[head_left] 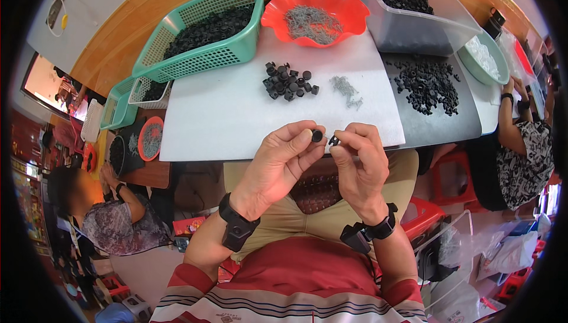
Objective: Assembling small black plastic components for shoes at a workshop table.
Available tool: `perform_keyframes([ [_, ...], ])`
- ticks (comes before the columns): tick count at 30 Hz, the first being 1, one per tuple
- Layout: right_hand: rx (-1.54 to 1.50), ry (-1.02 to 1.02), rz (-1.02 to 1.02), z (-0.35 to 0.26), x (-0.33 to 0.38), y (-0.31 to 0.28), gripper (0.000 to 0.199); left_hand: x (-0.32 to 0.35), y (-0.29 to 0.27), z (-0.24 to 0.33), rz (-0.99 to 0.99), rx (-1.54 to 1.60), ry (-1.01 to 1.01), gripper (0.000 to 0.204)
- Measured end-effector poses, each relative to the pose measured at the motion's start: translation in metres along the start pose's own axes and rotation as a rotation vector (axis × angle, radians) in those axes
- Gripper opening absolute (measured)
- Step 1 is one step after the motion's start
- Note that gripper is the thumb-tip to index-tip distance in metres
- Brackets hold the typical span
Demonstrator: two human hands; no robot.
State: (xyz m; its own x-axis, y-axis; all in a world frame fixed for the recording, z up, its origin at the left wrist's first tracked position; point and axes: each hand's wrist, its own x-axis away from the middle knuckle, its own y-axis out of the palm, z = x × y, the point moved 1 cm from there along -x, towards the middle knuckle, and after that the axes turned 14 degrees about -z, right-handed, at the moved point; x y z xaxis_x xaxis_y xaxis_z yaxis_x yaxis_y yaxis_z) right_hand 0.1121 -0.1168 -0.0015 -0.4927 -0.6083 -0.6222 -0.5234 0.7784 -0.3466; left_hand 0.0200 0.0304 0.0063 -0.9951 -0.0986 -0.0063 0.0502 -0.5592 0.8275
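Over the front edge of the white mat, my left hand (pixel 284 157) pinches a round black plastic cap (pixel 317 136) between thumb and fingers. Close by on its right, my right hand (pixel 362 160) grips a small black plastic clip (pixel 334 141) at its fingertips. A narrow gap separates the two parts, and a thin pale bit shows between them, too small to make out. Beyond my hands a heap of black caps (pixel 289 81) lies on the white mat (pixel 219 110). To its right is a small pile of thin grey pieces (pixel 347 91).
At the back stand a green basket (pixel 207 57) of black parts, a red scalloped bowl (pixel 355 18) of grey pieces and a clear bin (pixel 426 33). Loose black clips (pixel 426 84) cover a dark mat at right. Co-workers sit left (pixel 118 222) and right (pixel 526 157).
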Motion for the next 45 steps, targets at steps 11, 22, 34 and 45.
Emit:
perform_keyframes([
  [11,0.011,0.043,-0.068,-0.001,-0.002,0.0,0.026,0.0,0.0,-0.004,0.018,-0.082,-0.012,0.021],
  [22,-0.003,0.055,-0.072,0.001,-0.002,-0.001,0.029,0.001,0.001,-0.007,0.013,-0.105,-0.01,0.02],
  [34,-0.046,0.013,-0.03,0.004,0.003,-0.004,0.029,0.002,0.007,-0.011,0.024,-0.154,-0.007,0.017],
  [45,0.082,-0.11,0.001,0.007,0.004,-0.005,0.034,0.001,0.012,-0.015,0.007,-0.191,0.015,0.019],
])
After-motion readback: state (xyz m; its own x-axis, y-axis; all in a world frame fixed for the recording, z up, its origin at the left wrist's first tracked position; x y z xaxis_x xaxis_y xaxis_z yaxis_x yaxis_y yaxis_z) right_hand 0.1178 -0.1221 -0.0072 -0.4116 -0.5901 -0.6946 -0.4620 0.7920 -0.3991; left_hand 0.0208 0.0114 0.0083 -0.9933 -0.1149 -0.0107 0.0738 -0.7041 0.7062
